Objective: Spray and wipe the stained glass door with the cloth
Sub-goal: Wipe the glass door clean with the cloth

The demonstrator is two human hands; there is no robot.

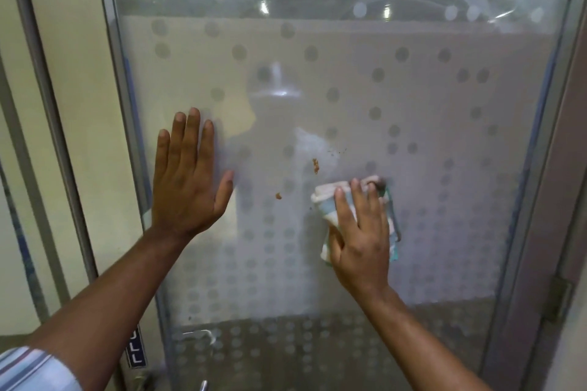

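Note:
A frosted glass door (428,200) with a dotted pattern fills the view. Brown stains stick to it near the middle: one blob (315,166), a smaller one (278,195) lower left, and fine specks (332,152) above. My right hand (360,232) presses a folded white and light-blue cloth (327,200) flat against the glass, just right of and below the stains. My left hand (187,178) lies flat on the glass at the door's left side, fingers spread, holding nothing. No spray bottle is in view.
A metal frame (111,73) borders the door on the left, with a cream wall (70,105) beyond it. A hinge (560,298) sits on the right frame. A door handle (203,335) shows at the bottom left.

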